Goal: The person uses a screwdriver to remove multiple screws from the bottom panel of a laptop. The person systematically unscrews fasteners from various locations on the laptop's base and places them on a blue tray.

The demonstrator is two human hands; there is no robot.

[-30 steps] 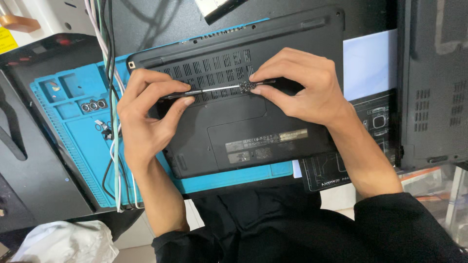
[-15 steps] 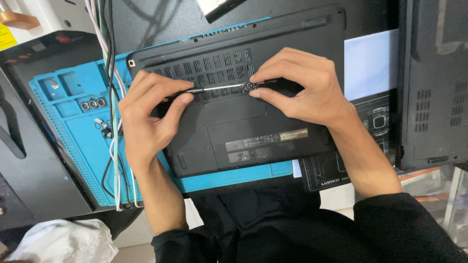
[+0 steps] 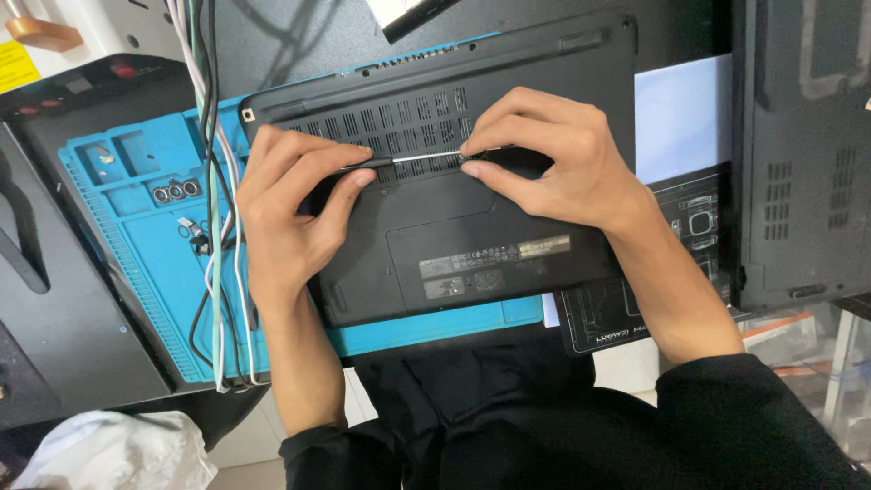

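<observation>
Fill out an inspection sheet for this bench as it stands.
Surface: blue work mat with moulded compartments, lying on a dark bench.
Job's things: black laptop lying base up on the mat, vent slots facing the camera; thin screwdriver lying nearly flat across the vents.
Clutter: small metal parts in a mat compartment; white crumpled bag at lower left.
Hands: left hand fingers around the screwdriver's dark handle; right hand fingers pinching its shaft near the tip.
Cables: white, green and black bundle running down over the mat's left part.
Surroundings: second black laptop base at right; dark printed mat beneath the right wrist.
</observation>
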